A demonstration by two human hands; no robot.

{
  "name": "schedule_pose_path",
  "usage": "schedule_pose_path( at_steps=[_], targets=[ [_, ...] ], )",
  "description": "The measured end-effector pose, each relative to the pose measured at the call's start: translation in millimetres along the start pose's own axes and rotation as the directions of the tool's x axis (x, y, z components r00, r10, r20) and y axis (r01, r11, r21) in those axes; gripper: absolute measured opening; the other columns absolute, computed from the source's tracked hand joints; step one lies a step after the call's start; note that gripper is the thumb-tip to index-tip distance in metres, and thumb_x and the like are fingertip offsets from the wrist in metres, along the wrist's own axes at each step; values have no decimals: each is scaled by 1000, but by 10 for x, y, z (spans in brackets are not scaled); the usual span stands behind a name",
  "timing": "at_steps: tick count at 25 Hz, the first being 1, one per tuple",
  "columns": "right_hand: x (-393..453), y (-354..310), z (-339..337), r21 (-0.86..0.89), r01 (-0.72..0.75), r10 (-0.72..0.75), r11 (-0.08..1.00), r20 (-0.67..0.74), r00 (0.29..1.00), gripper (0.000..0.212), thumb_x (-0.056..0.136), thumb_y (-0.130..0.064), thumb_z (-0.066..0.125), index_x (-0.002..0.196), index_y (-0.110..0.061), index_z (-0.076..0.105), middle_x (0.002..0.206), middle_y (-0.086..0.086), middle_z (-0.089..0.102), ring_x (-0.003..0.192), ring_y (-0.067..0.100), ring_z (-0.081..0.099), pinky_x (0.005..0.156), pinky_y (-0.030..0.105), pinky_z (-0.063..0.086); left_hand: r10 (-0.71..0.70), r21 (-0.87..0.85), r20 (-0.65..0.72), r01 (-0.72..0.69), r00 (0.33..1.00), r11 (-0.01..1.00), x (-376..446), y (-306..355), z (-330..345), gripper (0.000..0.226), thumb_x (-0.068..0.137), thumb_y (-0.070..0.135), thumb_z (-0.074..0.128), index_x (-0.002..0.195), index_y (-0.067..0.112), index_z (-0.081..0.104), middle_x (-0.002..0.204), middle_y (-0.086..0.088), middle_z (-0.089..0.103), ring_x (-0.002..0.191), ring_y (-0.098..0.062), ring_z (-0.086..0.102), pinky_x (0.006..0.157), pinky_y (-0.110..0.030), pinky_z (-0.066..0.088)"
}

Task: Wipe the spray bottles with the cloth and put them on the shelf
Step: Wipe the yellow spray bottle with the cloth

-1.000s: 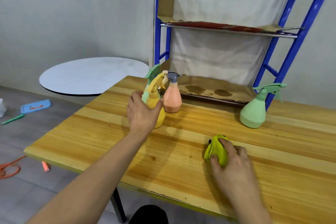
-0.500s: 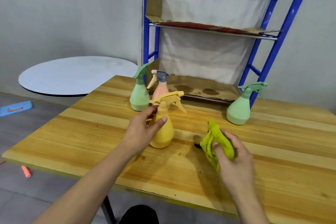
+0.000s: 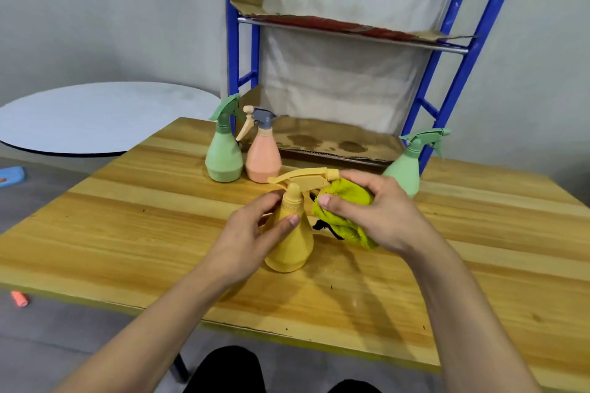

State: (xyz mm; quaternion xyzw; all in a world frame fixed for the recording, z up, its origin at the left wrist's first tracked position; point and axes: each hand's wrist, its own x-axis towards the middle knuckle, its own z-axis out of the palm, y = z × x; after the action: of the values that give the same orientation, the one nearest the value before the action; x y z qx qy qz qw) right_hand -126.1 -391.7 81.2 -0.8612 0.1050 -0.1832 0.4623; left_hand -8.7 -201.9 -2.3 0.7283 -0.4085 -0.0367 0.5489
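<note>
A yellow spray bottle (image 3: 292,246) stands upright at the middle of the wooden table (image 3: 134,233). My left hand (image 3: 245,239) grips its neck and body from the left. My right hand (image 3: 373,217) holds a bunched yellow-green cloth (image 3: 346,210) against the bottle's trigger head on the right. Farther back stand a green bottle (image 3: 223,150) and a pink bottle (image 3: 263,153) side by side, and another green bottle (image 3: 407,166) at the right. The blue shelf rack (image 3: 447,80) rises behind the table, with cardboard on its shelves.
A round white table (image 3: 95,118) sits at the left behind the wooden one. Small orange and blue items lie on the grey floor at the left. The rack's lower cardboard-lined shelf (image 3: 335,140) is level with the table's far edge.
My left hand drew the yellow bottle from the back group toward the table's middle. My right hand lifted the cloth off the table and brought it against the bottle's head.
</note>
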Motion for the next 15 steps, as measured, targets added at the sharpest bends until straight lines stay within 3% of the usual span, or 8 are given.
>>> schedule_pose_path(
  at_steps=[3, 8, 15],
  targets=[
    [32, -3, 150, -99, 64, -72, 993, -78, 994, 21, 82, -47, 75, 98, -34, 74, 86, -14, 76, 83, 9, 71, 82, 39, 57, 8, 8, -8, -8, 1000, 1000, 21, -10, -10, 44, 94, 49, 64, 132, 26, 65, 131, 11, 68, 123, -7, 63, 104, -43, 53],
    [-72, 130, 292, -182, 136, -177, 974, -232, 957, 25, 86, -48, 68, 105, -33, 74, 99, -14, 69, 96, 7, 64, 87, 39, 53, 32, 32, -23, -31, 999, 999, 57, -71, -8, 50, 93, 50, 64, 134, 23, 65, 130, 9, 70, 123, -11, 65, 101, -46, 55],
    [-235, 271, 246, -196, 90, -133, 976, -217, 967, 19, 89, -45, 68, 104, -35, 74, 106, -17, 67, 99, 2, 61, 89, 32, 51, 15, 66, 1, -15, 1000, 998, 61, -58, -10, 52, 93, 57, 61, 137, 28, 62, 134, 12, 67, 126, -10, 62, 102, -46, 55]
  ],
)
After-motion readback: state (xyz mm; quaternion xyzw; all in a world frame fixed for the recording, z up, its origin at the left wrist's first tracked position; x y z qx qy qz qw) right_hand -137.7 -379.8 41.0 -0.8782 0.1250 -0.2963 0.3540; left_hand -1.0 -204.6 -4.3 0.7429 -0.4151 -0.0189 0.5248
